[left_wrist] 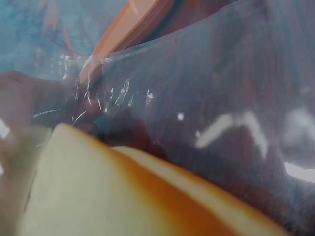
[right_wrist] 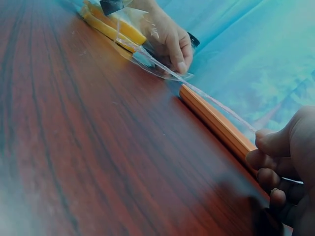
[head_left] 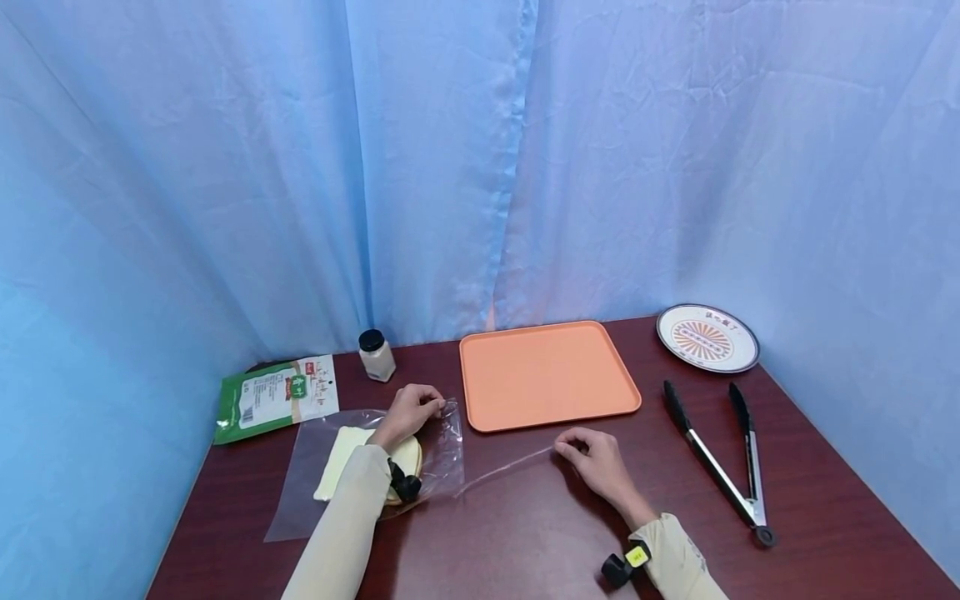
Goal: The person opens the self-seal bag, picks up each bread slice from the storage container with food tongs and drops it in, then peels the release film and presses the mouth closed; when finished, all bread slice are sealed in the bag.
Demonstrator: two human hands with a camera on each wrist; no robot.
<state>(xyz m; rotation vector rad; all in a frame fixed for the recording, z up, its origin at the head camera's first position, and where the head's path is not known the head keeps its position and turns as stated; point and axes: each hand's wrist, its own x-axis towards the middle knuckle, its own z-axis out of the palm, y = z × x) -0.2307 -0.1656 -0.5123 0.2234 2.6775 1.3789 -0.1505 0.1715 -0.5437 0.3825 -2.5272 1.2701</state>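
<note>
My left hand [head_left: 408,412] reaches over a clear plastic bag [head_left: 296,492] and pinches its right end between thumb and fingers. Inside lie pale slices [head_left: 347,446] that look like bread; a brown crust edge [left_wrist: 162,196] shows close up in the left wrist view. My right hand [head_left: 596,462] pinches the end of a thin clear plastic strip [head_left: 506,468] between thumb and forefinger. The strip runs taut from the bag's lower right corner, as the right wrist view shows along its length [right_wrist: 216,103]. My left forearm hides part of the slices.
An orange tray [head_left: 551,375] lies at the back middle. Left of it stand a black-capped jar [head_left: 377,358] and a green and white packet [head_left: 277,396]. On the right are a patterned plate [head_left: 705,337] and spread tongs [head_left: 720,471]. Blue curtains [head_left: 450,167] enclose the table.
</note>
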